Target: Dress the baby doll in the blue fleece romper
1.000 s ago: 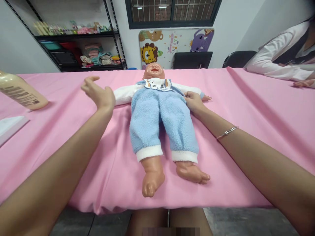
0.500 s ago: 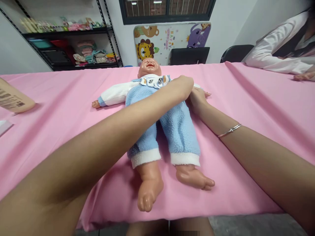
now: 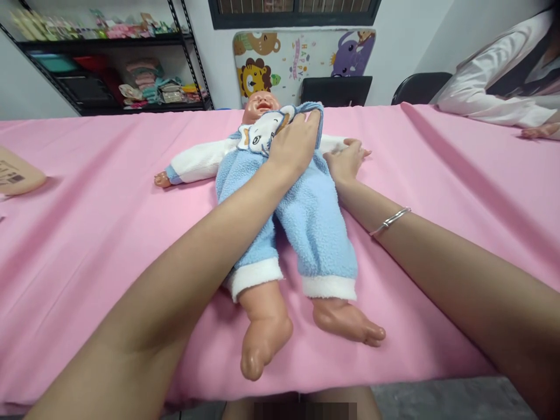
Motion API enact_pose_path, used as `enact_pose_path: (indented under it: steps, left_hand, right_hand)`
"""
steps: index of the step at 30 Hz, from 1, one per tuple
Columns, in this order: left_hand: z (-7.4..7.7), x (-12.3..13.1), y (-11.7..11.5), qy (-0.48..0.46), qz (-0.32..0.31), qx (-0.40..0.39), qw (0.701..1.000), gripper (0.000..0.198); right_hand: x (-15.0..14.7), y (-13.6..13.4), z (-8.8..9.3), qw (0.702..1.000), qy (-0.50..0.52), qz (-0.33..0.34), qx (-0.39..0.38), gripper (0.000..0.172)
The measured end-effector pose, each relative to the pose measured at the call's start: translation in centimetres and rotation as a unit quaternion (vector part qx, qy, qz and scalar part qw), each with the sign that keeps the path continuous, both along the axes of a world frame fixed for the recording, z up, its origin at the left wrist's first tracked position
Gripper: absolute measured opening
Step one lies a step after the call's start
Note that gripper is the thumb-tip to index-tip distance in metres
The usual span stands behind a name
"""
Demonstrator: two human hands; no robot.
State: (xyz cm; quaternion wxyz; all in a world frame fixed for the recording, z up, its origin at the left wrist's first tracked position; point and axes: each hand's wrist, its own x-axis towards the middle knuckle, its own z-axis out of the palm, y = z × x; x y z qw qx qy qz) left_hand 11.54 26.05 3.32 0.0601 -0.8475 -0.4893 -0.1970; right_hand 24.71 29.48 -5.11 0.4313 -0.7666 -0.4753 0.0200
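A baby doll (image 3: 266,335) lies on its back with its feet toward me. It wears a fluffy light-blue romper (image 3: 319,233) with white cuffs and an animal face on the chest. My left hand (image 3: 294,143) is on the chest, its fingers closed on the romper's blue-trimmed front edge, which is lifted near the shoulder. Beside the doll's body, my right hand (image 3: 346,162) has its fingers around the white sleeve (image 3: 332,143) of the arm on the right. The other sleeved arm (image 3: 201,162) stretches out to the left. The fingertips of my left hand are partly hidden by cloth.
Pink cloth (image 3: 420,186) covers the table. A beige bottle (image 3: 20,175) lies at the left edge. Behind are a black shelf rack (image 3: 131,108), a dark monitor (image 3: 336,91) and a chair (image 3: 420,87). Another person's sleeve (image 3: 485,93) rests at the far right.
My left hand has moved left from beside my right hand onto the chest, pulling up the romper's front edge. My right hand stays at the sleeve, its fingers now more visible.
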Motion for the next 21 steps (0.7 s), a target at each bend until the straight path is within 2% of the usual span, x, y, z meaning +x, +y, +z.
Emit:
enact_pose_path:
  steps: [2,3,5,8,10,14,16,18,21]
  left_hand:
    - [-0.1,0.0,0.0,0.000,-0.005,0.001,1.000,0.038]
    - [-0.1,0.0,0.0,-0.001,-0.010,0.001,1.000,0.038]
    - [-0.1,-0.1,0.0,-0.005,-0.017,-0.002,1.000,0.038]
    - [-0.1,-0.2,-0.2,-0.012,-0.028,-0.002,1.000,0.039]
    - [-0.1,-0.2,-0.2,-0.017,-0.032,-0.008,0.999,0.039]
    - [0.0,-0.2,-0.2,-0.021,-0.032,-0.003,0.999,0.038]
    - [0.1,-0.1,-0.2,-0.018,-0.024,0.004,1.000,0.037]
    - [0.3,-0.2,-0.2,-0.022,-0.018,0.011,1.000,0.035]
    - [0.5,-0.2,-0.2,-0.037,-0.020,0.033,0.999,0.031]
  right_hand:
    - [-0.3,-0.3,1.2,0.997,-0.033,-0.066,-0.031,0.054]
    - [-0.1,-0.5,1.9,0.995,-0.067,-0.062,-0.049,0.050]
    - [1.1,-0.9,3.0,0.983,-0.151,0.010,-0.104,0.043]
    - [4.2,-1.3,3.7,0.958,-0.185,0.087,-0.202,0.057]
    - [6.0,-1.4,3.7,0.951,-0.184,0.085,-0.236,0.062]
    - [7.0,-1.6,4.1,0.949,-0.201,0.084,-0.228,0.048]
    - [6.5,-2.0,4.8,0.949,-0.151,0.131,-0.242,0.047]
    - [6.0,-2.4,6.0,0.953,-0.048,0.179,-0.239,0.045]
    - [5.6,-3.1,8.0,0.965,0.098,0.204,-0.134,0.033]
